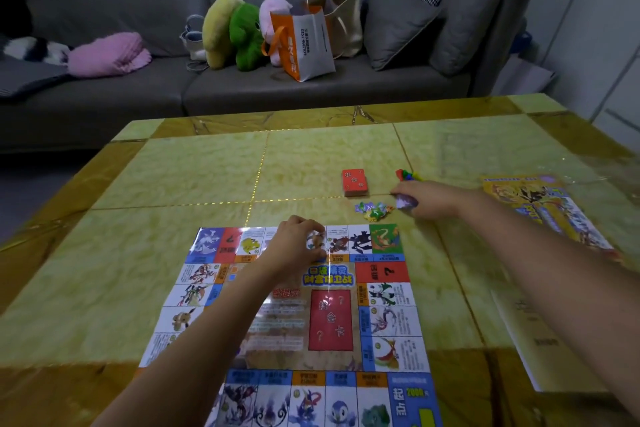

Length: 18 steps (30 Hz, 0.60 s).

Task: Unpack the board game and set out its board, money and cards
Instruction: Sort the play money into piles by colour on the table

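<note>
The paper game board [332, 319] lies flat on the yellow table [194, 170] in front of me. My left hand [296, 244] rests on the board's far edge with its fingers curled; whether it holds anything I cannot tell. My right hand [424, 199] reaches out past the board and grips a small purplish thing [403, 200]. Just left of it lies a little heap of green and yellow pieces [374, 211]. A red deck of cards [354, 182] stands beyond them. Small coloured pawns [408, 175] lie behind my right hand.
The printed game packaging [540, 204] lies flat at the table's right side, with a clear sheet [530, 350] nearer to me. Behind the table stands a grey sofa [242, 87] with plush toys, bags and cushions.
</note>
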{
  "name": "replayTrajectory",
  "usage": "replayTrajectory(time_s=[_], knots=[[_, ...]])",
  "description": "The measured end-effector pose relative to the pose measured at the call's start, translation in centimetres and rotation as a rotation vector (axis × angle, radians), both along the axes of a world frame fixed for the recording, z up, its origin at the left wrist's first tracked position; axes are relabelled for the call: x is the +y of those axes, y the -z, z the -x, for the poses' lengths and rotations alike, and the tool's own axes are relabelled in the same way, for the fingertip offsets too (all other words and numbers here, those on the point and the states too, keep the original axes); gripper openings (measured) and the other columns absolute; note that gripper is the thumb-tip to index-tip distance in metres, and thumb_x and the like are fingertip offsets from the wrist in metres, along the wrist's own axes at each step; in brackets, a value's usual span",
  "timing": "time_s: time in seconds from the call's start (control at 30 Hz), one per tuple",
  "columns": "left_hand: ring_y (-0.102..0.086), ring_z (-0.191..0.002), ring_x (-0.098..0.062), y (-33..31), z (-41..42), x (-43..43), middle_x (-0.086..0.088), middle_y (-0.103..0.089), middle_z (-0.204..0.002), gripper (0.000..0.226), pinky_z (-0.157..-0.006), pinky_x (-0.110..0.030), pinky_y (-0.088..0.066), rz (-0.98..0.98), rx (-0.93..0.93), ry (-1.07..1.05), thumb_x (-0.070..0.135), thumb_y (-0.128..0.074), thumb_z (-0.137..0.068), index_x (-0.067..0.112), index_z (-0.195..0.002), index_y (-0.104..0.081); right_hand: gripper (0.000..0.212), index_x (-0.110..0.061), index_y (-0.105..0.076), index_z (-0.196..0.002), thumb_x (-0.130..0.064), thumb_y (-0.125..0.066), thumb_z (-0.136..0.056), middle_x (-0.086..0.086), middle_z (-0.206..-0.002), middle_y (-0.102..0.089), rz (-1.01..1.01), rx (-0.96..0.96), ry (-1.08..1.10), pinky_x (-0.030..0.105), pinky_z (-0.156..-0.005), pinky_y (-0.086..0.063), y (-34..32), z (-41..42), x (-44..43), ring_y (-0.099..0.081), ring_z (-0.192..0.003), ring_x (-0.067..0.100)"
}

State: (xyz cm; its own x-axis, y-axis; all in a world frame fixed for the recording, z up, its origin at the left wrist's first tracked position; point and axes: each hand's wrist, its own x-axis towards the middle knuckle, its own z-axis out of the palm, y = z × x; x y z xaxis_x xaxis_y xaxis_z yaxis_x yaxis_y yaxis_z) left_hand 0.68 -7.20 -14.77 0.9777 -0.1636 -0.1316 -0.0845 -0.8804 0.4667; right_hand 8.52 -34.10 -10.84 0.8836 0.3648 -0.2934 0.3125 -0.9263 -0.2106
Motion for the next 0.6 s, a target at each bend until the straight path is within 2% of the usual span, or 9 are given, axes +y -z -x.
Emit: replayTrajectory(time_s=[0.13, 0.27, 0.37, 0.47, 0.6], knots=[[-0.043, -0.126, -0.026, -0.8, 1.2, -0.4, -0.009, -0.04, -0.142, 0.055, -0.103, -0.034, -0.038, 0.021, -0.038, -0.01, 0.031, -0.067, -0.088, 0.018, -0.138, -0.047, 0.055, -0.014, -0.033, -0.147, -0.013, -0.048, -0.094, 0.005, -0.152, -0.034, 0.03, 0.003, 0.036, 0.024, -0.105, -0.029, 0.3, 1.6, -0.9, -0.034, -0.137, 0.021], [-0.037, -0.132, -0.025, -1.8, 3.9, -2.3, -0.005, -0.039, -0.144, 0.059, -0.109, -0.033, -0.029, -0.035, -0.103, 0.118, 0.041, -0.067, -0.085, 0.022, -0.138, -0.047, 0.059, -0.013, -0.031, -0.148, -0.012, -0.049, -0.092, 0.007, -0.152, -0.032, 0.059, 0.024, 0.048, 0.026, -0.108, -0.028, 0.4, 4.1, -1.5, -0.033, -0.138, 0.022], [-0.023, -0.141, -0.025, -2.1, 7.1, -3.8, -0.003, -0.025, -0.155, 0.07, -0.116, -0.046, -0.019, -0.17, -0.039, 0.2, 0.048, -0.065, -0.084, 0.029, -0.145, -0.035, 0.059, -0.011, -0.029, -0.148, -0.013, -0.047, -0.092, 0.007, -0.154, -0.029, 0.058, 0.045, 0.048, 0.027, -0.11, -0.028, 0.3, 7.0, -1.3, -0.032, -0.138, 0.022], [-0.006, -0.147, -0.029, -1.1, 10.2, -4.6, -0.004, -0.011, -0.16, 0.086, -0.116, -0.059, -0.005, -0.286, 0.053, 0.215, 0.061, -0.063, -0.079, 0.033, -0.149, -0.022, 0.059, -0.011, -0.026, -0.149, -0.018, -0.046, -0.094, 0.009, -0.156, -0.023, 0.054, 0.067, 0.052, 0.028, -0.111, -0.028, 0.7, 10.3, -0.9, -0.03, -0.14, 0.024], [0.0, -0.146, -0.034, 0.0, 13.2, -4.7, -0.005, -0.004, -0.16, 0.093, -0.114, -0.063, -0.004, -0.316, 0.074, 0.191, 0.069, -0.055, -0.079, 0.035, -0.152, -0.008, 0.069, -0.017, -0.015, -0.153, -0.035, -0.049, -0.096, 0.007, -0.16, -0.006, 0.032, 0.064, 0.049, 0.031, -0.117, -0.019, 1.5, 15.6, -0.5, -0.015, -0.146, 0.022]])
